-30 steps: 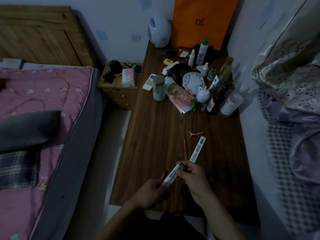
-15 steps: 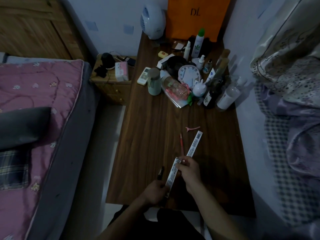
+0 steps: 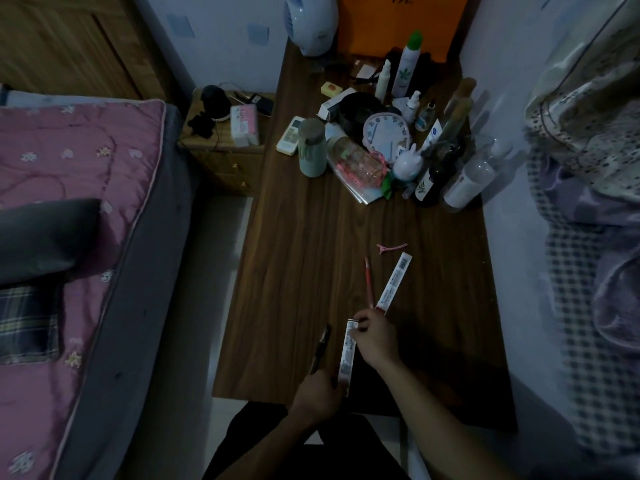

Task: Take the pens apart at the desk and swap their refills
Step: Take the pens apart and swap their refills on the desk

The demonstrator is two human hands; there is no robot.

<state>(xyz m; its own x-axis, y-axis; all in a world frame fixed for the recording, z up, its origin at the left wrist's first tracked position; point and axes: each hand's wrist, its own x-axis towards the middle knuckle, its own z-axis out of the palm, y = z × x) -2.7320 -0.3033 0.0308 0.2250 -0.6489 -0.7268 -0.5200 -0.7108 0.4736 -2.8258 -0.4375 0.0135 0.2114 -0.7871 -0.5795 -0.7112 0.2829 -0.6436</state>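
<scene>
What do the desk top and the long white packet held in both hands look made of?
Desk: dark wood or wood-look laminate, matte, with lengthwise grain streaks.
Packet: thin printed paper or plastic film, flat with small print; dim light leaves it open. The left hand and right hand hold its ends.

Pretty dim on my end, everything's bluish and murky. Dark wooden desk [image 3: 311, 258] shows a faint sheen, near corners go black, and edges bend fisheye-style.

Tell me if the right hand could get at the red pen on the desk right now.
Probably yes. The red pen lies bare just beyond the right hand, but that hand pinches a packet.
</scene>
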